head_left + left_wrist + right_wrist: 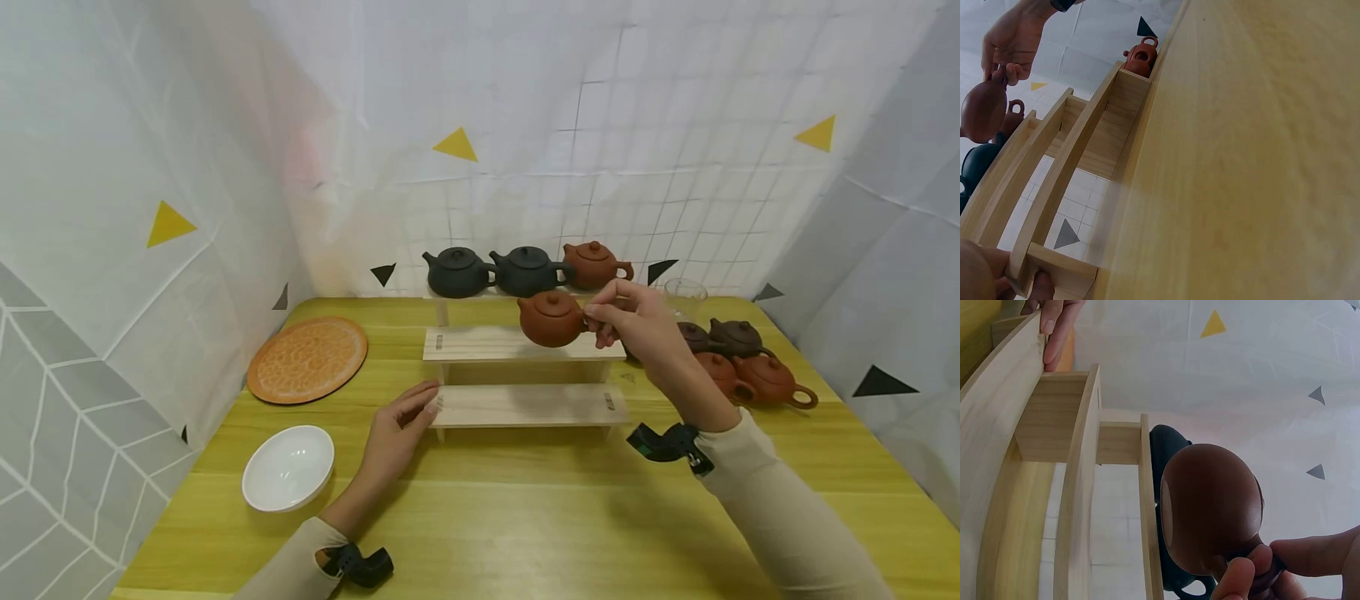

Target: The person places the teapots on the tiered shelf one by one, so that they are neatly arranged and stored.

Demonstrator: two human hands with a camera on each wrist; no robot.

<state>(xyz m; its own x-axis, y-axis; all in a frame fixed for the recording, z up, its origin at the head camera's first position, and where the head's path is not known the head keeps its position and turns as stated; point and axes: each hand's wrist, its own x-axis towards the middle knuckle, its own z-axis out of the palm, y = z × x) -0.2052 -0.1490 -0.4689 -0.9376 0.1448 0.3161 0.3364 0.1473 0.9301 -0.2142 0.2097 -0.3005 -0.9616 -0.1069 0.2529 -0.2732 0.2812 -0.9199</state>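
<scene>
My right hand (637, 325) pinches a reddish-brown clay teapot (552, 320) by its handle. The teapot hangs in the air over the middle step of a three-tier wooden display stand (517, 407), spout toward the left. From the right wrist view, the teapot's rounded underside (1213, 506) faces the camera. My left hand (401, 429) grips the left end of the stand's lowest board, fingers and thumb about its corner (1019, 275). On the top tier stand two black teapots (459, 273) and, at the right, another reddish-brown teapot (594, 265).
Right of the stand, several brown and reddish teapots (776, 382) sit close together, with a clear glass (685, 296) behind them. A round orange patterned mat (307, 360) and a white bowl (288, 468) lie on the left of the wooden table (510, 525). White sheeting surrounds the table.
</scene>
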